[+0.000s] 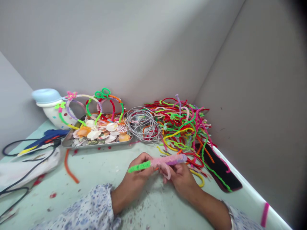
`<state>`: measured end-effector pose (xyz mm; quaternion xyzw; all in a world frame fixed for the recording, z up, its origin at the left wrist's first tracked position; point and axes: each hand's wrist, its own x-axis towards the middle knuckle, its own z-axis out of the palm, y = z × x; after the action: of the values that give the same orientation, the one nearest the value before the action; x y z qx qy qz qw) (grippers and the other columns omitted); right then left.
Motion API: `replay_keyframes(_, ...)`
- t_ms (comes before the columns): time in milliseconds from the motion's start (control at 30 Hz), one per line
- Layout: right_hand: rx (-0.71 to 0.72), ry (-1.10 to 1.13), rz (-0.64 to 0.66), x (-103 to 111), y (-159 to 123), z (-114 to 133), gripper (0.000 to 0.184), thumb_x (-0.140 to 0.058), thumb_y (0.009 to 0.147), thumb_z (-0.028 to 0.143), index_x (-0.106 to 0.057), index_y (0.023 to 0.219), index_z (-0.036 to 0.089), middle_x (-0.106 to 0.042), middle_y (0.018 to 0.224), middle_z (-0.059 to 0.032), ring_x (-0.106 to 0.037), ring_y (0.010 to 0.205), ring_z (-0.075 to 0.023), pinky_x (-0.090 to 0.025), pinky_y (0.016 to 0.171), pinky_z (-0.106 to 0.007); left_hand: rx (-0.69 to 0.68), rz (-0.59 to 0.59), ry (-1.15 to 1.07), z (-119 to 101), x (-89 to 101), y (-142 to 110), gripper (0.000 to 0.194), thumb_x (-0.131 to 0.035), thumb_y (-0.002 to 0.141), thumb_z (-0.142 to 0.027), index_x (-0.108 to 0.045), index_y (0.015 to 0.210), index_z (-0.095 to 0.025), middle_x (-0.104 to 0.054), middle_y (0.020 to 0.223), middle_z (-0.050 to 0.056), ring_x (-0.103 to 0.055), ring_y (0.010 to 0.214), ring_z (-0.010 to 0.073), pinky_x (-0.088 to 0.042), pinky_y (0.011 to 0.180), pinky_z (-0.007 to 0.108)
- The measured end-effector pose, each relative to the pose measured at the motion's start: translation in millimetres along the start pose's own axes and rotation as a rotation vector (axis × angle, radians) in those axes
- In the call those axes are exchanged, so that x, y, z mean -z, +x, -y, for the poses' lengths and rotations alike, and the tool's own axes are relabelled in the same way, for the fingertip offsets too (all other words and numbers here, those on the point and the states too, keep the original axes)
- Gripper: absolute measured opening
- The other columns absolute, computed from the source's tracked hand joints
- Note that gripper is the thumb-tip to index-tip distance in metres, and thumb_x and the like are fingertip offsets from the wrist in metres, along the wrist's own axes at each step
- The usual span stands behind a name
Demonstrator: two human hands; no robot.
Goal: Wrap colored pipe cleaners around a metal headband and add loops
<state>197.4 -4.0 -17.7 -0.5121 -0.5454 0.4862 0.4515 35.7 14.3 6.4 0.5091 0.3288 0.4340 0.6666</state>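
Between my two hands is a headband [161, 160] wrapped in fuzzy pipe cleaner, green at its left end, pink in the middle and purple on the right. My left hand [136, 182] is closed around it near where green meets pink. A loose pink pipe cleaner end [168, 171] curls down below the band. My right hand [182, 179] is closed at the purple part, its fingers by that pink end; some fingertips are hidden behind the band. Behind the hands, several wrapped headbands [84, 95] stand in a metal tray [100, 145] of seashells [96, 132].
A tangled heap of pipe cleaners [179, 121] lies behind my right hand, partly over a black flat object [222, 172]. Coiled grey wire [144, 124] sits beside the tray. At left are a white bottle with blue lid [46, 95], dark cables [26, 179] and an orange pipe cleaner [69, 167].
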Motion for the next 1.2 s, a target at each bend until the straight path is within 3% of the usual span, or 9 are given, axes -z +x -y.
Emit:
replay_keyframes(67, -0.019, -0.038, -0.022, 1, -1, 4, 0.023, -0.055, 0.083, 0.033, -0.066, 0.070, 0.017, -0.056, 0.047, 0.0021, -0.051, 0.045, -0.0121, -0.041, 0.045, -0.021, -0.013, 0.004, -0.019, 7, 4.0, 0, 0.020, -0.070, 0.075, -0.029, -0.054, 0.077, -0.017, -0.061, 0.069, 0.001, -0.052, 0.058, 0.0120, -0.038, 0.057, 0.024)
replay_keyframes(167, -0.041, 0.014, -0.012, 2, -3, 8, 0.023, -0.057, 0.083, 0.039, -0.066, 0.087, 0.019, -0.058, 0.052, 0.0031, -0.053, 0.047, -0.0125, -0.041, 0.045, -0.021, -0.022, 0.069, 0.040, 16, 9.5, -1, 0.023, -0.064, 0.080, -0.036, -0.052, 0.087, -0.017, -0.062, 0.082, 0.004, -0.056, 0.072, 0.0148, -0.041, 0.064, 0.025)
replay_keyframes(300, -0.031, 0.019, -0.090, 2, -5, 7, 0.026, -0.057, 0.084, 0.043, -0.065, 0.090, 0.019, -0.056, 0.050, 0.0047, -0.051, 0.044, -0.0106, -0.041, 0.044, -0.019, -0.067, 0.106, 0.166, 19, 12.4, -1, 0.025, -0.060, 0.083, -0.038, -0.051, 0.093, -0.017, -0.060, 0.087, 0.005, -0.054, 0.074, 0.0140, -0.039, 0.064, 0.024)
replay_keyframes(500, 0.055, -0.031, -0.131, 7, -4, 6, 0.025, -0.059, 0.085, 0.041, -0.066, 0.097, 0.020, -0.067, 0.073, -0.0013, -0.057, 0.058, -0.0116, -0.046, 0.054, -0.021, 0.087, 0.002, 0.159, 12, 10.2, 5, 0.026, -0.059, 0.083, -0.040, -0.056, 0.085, -0.015, -0.050, 0.066, -0.002, -0.039, 0.053, 0.0083, -0.029, 0.049, 0.021)
replay_keyframes(633, 0.132, -0.036, -0.089, 7, -6, 7, 0.023, -0.058, 0.085, 0.037, -0.066, 0.099, 0.020, -0.066, 0.074, -0.0018, -0.053, 0.049, -0.0101, -0.045, 0.048, -0.021, 0.128, 0.083, 0.090, 6, 10.4, 5, 0.038, -0.047, 0.088, -0.046, -0.057, 0.070, -0.014, -0.048, 0.055, -0.002, -0.038, 0.049, 0.0090, -0.028, 0.049, 0.022)
replay_keyframes(833, 0.267, -0.114, -0.018, 7, -7, 4, 0.020, -0.061, 0.085, 0.029, -0.068, 0.102, 0.024, -0.067, 0.094, -0.0052, -0.060, 0.059, -0.0123, -0.049, 0.053, -0.023, 0.166, 0.133, -0.002, 5, 11.8, 5, 0.033, -0.058, 0.083, -0.039, -0.056, 0.062, -0.014, -0.046, 0.053, -0.002, -0.037, 0.048, 0.0089, -0.026, 0.051, 0.023)
replay_keyframes(1033, 0.146, -0.043, -0.089, 6, -4, 4, 0.028, -0.063, 0.080, 0.032, -0.065, 0.107, 0.023, -0.065, 0.098, -0.0073, -0.059, 0.058, -0.0133, -0.048, 0.049, -0.024, 0.207, 0.139, -0.189, 3, 10.3, 6, 0.027, -0.061, 0.081, -0.035, -0.058, 0.064, -0.014, -0.045, 0.053, -0.002, -0.036, 0.048, 0.0077, -0.025, 0.049, 0.022)
replay_keyframes(1200, 0.004, 0.116, -0.208, 6, 3, 7, 0.034, -0.064, 0.077, 0.042, -0.064, 0.103, 0.020, -0.066, 0.085, -0.0050, -0.051, 0.048, -0.0113, -0.043, 0.043, -0.024, 0.187, 0.144, -0.313, -3, 9.7, 4, 0.025, -0.059, 0.084, -0.029, -0.057, 0.065, -0.013, -0.047, 0.059, -0.002, -0.040, 0.055, 0.0083, -0.032, 0.055, 0.020)
